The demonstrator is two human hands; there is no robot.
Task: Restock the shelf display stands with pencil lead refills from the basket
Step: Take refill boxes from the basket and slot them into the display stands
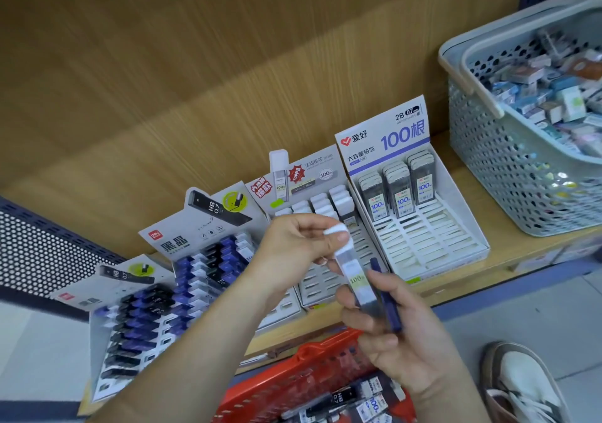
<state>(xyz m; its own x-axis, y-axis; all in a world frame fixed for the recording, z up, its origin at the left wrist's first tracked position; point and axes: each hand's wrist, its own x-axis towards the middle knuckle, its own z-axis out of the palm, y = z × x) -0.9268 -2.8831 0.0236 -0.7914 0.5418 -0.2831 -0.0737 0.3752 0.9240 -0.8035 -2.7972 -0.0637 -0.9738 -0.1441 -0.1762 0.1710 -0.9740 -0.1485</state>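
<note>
My left hand [294,246] pinches the white cap end of a clear lead refill case [356,277] marked 100. My right hand [400,334] grips the lower part of that case together with a dark blue refill case [387,302]. Both hands hover in front of the middle display stand [312,201], which holds white-capped cases in its back rows. A red basket [293,380] with more refills sits below my hands. The right stand [420,227], labelled 100, has three stacks of cases at its back. Two stands on the left [208,259] hold black and blue cases.
A grey perforated basket [508,162] full of small boxed items sits on the wooden shelf at the right. A wooden back panel rises behind the stands. A shoe [527,383] shows on the floor at the lower right. A perforated metal panel [42,250] is at the left.
</note>
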